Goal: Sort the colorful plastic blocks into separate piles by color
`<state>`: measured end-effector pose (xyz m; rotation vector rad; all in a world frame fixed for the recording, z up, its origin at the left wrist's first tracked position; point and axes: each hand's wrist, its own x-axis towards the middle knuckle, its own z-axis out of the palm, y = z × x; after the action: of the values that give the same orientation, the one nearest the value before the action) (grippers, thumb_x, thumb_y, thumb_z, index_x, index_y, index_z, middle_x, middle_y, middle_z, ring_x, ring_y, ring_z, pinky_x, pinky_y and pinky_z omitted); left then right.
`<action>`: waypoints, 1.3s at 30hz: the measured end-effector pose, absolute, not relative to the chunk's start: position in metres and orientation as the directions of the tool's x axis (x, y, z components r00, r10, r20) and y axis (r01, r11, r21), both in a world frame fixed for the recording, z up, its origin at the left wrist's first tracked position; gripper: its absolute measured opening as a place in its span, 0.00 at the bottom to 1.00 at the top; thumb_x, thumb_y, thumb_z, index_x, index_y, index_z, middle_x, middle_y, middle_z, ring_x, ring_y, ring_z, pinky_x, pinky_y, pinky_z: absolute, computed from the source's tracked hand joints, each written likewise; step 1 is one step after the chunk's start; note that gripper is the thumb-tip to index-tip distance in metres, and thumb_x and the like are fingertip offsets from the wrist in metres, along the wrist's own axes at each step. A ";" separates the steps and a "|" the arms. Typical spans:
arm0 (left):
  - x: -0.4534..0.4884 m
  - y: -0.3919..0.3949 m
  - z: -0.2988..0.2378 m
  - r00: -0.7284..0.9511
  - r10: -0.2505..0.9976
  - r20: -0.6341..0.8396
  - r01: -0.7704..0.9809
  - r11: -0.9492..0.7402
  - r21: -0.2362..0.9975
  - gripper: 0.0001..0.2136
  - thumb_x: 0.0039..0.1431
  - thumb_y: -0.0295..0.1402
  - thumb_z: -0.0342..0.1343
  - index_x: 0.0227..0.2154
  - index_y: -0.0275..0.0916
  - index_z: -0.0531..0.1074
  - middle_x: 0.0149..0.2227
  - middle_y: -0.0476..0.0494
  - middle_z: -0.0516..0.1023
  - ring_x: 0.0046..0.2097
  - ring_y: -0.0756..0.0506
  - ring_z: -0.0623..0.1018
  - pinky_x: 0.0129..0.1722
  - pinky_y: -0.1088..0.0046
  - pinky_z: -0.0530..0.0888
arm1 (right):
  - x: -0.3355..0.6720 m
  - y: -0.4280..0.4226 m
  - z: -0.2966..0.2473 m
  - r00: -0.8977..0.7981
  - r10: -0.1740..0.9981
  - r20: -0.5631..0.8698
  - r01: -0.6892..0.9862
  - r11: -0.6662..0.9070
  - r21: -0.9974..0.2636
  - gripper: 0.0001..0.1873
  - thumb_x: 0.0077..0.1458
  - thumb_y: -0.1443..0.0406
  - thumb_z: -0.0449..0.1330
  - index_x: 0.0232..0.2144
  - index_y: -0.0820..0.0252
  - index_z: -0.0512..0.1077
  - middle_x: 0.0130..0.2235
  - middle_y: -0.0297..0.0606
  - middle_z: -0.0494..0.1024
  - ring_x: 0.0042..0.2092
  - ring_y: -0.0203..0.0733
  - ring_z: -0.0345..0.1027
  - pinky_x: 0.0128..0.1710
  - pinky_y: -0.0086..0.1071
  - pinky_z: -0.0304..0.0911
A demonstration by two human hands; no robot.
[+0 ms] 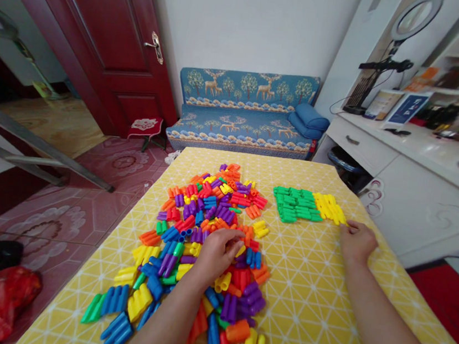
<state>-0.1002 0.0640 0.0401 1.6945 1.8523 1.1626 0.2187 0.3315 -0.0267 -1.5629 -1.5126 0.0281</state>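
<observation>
A loose heap of bullet-shaped plastic building blocks [209, 203] in several colours covers the left and middle of the table. My left hand [219, 254] is over the heap, fingers curled and closed on a yellow block [241, 250] that shows at the fingertips. To the right, green blocks [296, 205] lie together in a flat, neat group, with yellow blocks [328, 207] joining its right side. At the right end of those yellow blocks, my right hand [358, 241] has its thumb and fingers pinched on the outermost yellow block; the fingers partly hide it.
A yellow patterned cloth [302, 292] covers the table. Beyond its far edge stands a blue sofa [244, 121]. A white cabinet [428, 185] holding a ring light [415, 19] is on the right. A red stool [147, 125] stands by the door [105, 28].
</observation>
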 end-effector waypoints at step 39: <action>-0.118 -0.101 0.020 -0.427 0.859 0.284 0.882 0.326 0.341 0.34 0.53 0.41 0.60 0.63 0.53 0.56 0.69 0.38 0.43 0.63 0.30 0.61 0.56 0.46 0.65 | 0.091 0.054 0.007 -0.585 0.766 0.267 0.358 0.539 -0.763 0.35 0.58 0.53 0.55 0.65 0.46 0.49 0.70 0.36 0.41 0.69 0.57 0.36 0.64 0.58 0.43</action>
<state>-0.1182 -0.1009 0.0202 1.7075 2.5989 0.7232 0.0911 0.0541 0.0069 -0.9046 -2.1843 0.8962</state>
